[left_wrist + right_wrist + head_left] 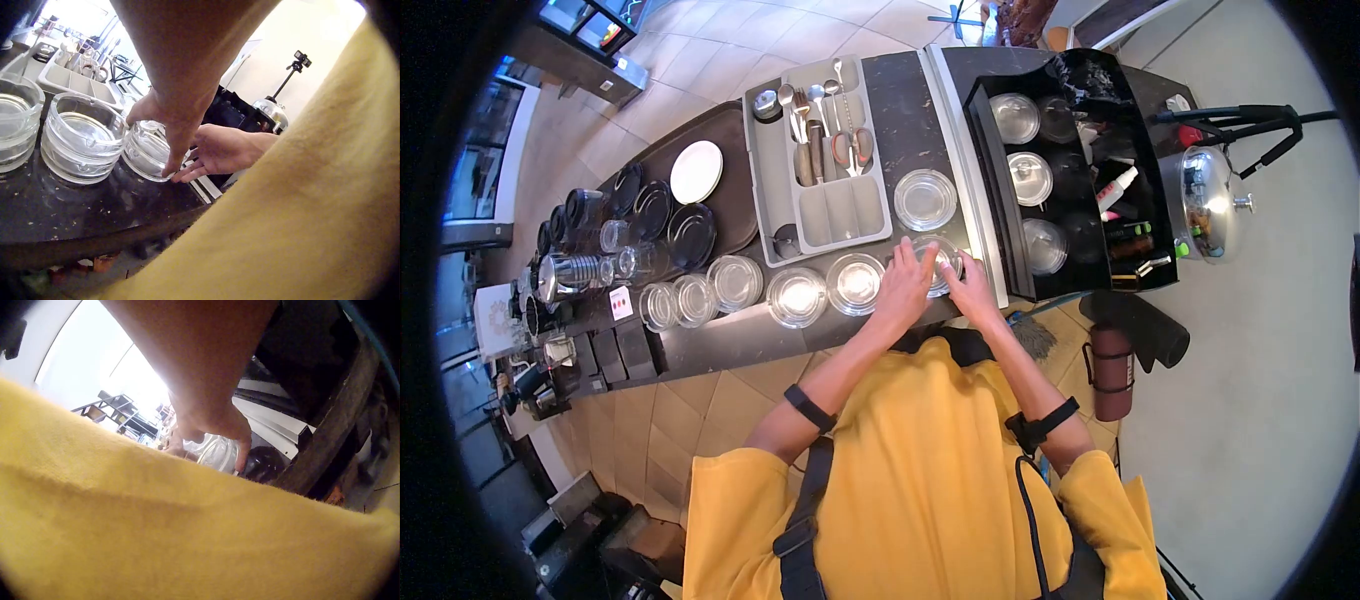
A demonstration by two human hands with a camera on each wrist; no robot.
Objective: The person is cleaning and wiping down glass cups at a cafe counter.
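At the front edge of the counter, both hands grip a stack of round clear glass dishes (943,262). My left hand (907,285) reaches over its left side, thumb and fingers spread around it. On the other side, my right hand (972,290) holds it near the base, thumb toward me. The left wrist view shows the held stack (145,153) standing on the dark counter, partly covered by the left hand. Beside it stands another stack of thick glass dishes (81,140) with notched rims. One more glass dish (925,200) sits just behind the hands.
More glass dishes (796,297) line the front edge leftward. Behind them is a grey cutlery tray (818,232) with spoons and scissors. A brown tray (735,135) holds plates at the left. Right of a white counter strip (965,150) stands a black organizer (1145,180).
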